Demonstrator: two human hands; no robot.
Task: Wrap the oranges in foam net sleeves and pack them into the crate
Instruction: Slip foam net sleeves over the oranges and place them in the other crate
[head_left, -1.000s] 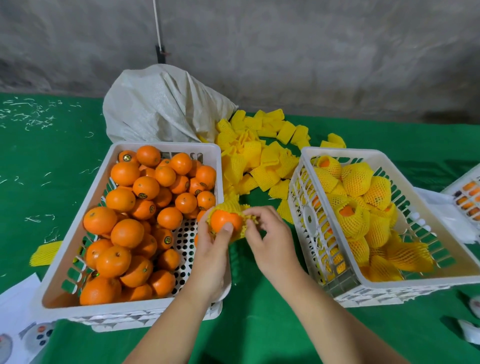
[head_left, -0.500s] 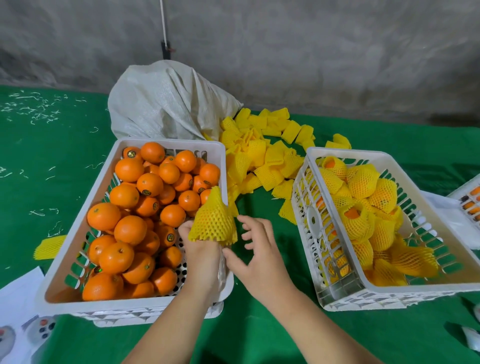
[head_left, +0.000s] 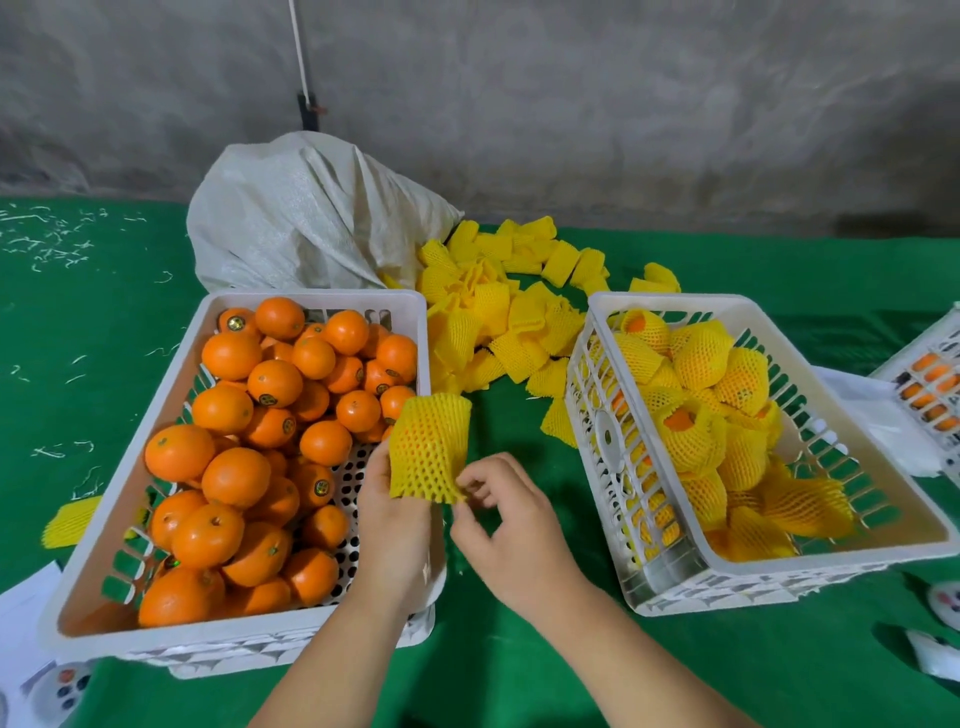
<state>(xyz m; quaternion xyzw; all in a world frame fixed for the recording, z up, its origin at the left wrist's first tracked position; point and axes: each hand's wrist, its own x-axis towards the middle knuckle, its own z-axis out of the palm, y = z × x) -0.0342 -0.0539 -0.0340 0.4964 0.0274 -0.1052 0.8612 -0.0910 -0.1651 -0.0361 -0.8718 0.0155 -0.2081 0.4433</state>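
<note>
1. Green cloth covers the worktop (head_left: 519, 649), which runs back to a rough grey wall.
2. At the near left stands a white crate (head_left: 171, 631) heaped with bare oranges (head_left: 236, 477); a pale woven sack (head_left: 311, 218) slumps behind it.
3. Loose yellow foam net sleeves (head_left: 498, 306) lie scattered at the far middle, between the two crates.
4. On the right, a second white crate (head_left: 769, 564) holds oranges already netted (head_left: 701, 358).
5. The left hand (head_left: 395, 525) grips a sleeved orange (head_left: 428, 449) from below, over the near right corner of the left crate.
6. The right hand (head_left: 514, 535), fingers curled, pinches the sleeve's lower right edge.
</note>
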